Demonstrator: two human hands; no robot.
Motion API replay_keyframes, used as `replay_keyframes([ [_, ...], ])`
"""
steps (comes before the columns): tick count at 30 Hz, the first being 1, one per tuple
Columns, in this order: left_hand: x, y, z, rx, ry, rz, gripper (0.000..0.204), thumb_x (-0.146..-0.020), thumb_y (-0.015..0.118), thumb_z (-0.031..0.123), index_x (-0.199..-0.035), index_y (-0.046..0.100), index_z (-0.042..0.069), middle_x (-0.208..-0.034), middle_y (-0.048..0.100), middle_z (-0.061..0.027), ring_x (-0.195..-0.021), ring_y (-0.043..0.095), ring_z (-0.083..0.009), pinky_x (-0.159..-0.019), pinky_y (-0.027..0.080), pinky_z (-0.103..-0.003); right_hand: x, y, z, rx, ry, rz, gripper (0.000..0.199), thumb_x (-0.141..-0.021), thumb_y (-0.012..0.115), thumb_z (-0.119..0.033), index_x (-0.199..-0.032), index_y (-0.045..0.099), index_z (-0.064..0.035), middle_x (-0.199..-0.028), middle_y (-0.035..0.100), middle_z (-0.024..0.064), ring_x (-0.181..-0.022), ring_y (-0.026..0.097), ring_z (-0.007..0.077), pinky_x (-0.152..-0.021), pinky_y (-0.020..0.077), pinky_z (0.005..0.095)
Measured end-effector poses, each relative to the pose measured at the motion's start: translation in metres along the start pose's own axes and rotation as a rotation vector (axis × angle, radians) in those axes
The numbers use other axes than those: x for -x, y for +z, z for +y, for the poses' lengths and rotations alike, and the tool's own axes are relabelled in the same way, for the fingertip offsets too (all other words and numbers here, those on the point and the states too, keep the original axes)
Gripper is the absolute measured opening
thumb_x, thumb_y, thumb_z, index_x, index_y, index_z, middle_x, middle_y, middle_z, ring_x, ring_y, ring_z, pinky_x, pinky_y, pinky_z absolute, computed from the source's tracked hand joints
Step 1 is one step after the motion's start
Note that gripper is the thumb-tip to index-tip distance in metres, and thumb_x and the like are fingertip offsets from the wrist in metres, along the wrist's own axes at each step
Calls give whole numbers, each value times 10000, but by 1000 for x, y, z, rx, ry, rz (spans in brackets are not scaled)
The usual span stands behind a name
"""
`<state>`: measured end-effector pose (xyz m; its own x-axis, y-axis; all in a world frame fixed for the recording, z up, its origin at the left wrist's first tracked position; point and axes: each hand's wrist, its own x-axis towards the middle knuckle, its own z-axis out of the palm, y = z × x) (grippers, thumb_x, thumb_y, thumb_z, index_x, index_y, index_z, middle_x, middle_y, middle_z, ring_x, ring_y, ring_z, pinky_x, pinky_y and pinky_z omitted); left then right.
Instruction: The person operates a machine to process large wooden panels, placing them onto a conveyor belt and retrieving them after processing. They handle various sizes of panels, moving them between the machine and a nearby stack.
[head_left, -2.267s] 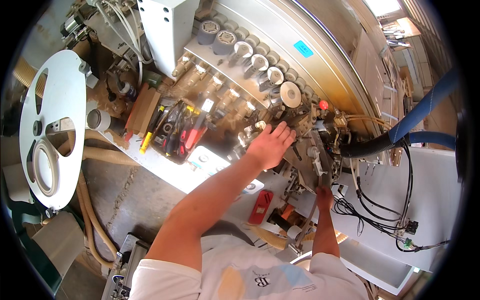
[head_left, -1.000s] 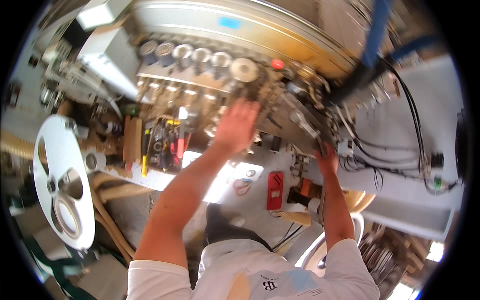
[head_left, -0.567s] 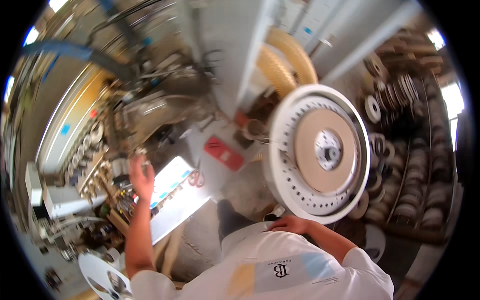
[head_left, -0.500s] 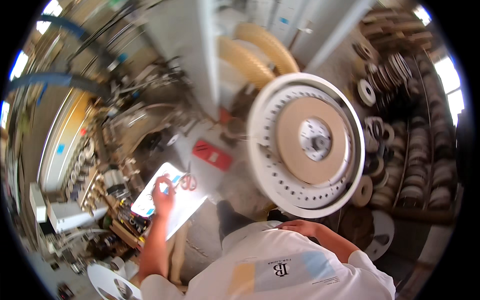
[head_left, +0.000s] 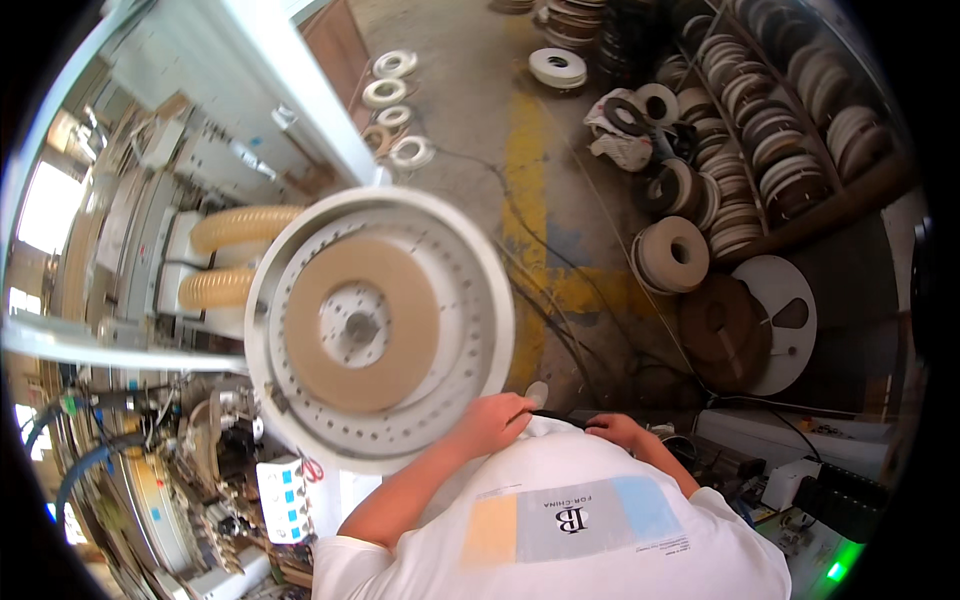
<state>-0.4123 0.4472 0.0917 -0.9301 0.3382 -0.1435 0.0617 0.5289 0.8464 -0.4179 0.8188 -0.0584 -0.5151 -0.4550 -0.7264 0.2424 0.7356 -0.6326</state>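
At the front of my waist, my left hand (head_left: 497,422) is closed by the hem of my white shirt (head_left: 560,465), its fingertips at a narrow black strip (head_left: 552,414). My right hand (head_left: 617,430) rests at the strip's other end, fingers curled. Whatever either hand grips is hidden. Just beyond my left forearm stands a large white round turntable (head_left: 472,320) with rings of small holes. A wide tan roll of banding strip (head_left: 412,335) lies on it, and neither hand touches it.
At lower left are a white panel with blue labels (head_left: 288,502) and red-handled scissors (head_left: 312,470). Ribbed yellowish hoses (head_left: 238,230) and a white post (head_left: 300,90) rise left. Racked rolls (head_left: 790,165), a stacked roll (head_left: 672,255) and a white disc (head_left: 795,335) stand right. Cables (head_left: 535,230) cross the floor.
My view has swung right, so the turntable now appears further left. My left hand has come from above the white panel to my waist; my right hand stays at the waist.
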Motion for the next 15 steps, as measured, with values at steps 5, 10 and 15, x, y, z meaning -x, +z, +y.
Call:
replay_keyframes([
  [5,-91,31,-13,-50,63,-200,295,-950,646,225,-1202,707,85,-1163,715,-124,-1057,681,-289,-916,533,-374,-18,-54,49,-91,151,44,460,-933,651,-412,-1230,714,-65,-1216,718,151,-1128,679,275,-987,515,358],
  [10,-211,40,5,296,-196,-190,310,-983,628,261,-1220,683,69,-1116,720,-115,-1009,688,-227,-902,526,-344,-57,-115,101,-448,262,99,344,-908,706,-310,-1147,750,-66,-1134,745,136,-1038,698,229,-929,531,335],
  [15,-346,28,-28,41,16,-120,323,-964,614,256,-1238,664,92,-1164,701,-107,-1062,667,-290,-916,531,-395,-66,-212,131,-433,326,257,313,-863,748,-264,-1097,759,-57,-1095,751,140,-1012,701,221,-909,534,324],
])
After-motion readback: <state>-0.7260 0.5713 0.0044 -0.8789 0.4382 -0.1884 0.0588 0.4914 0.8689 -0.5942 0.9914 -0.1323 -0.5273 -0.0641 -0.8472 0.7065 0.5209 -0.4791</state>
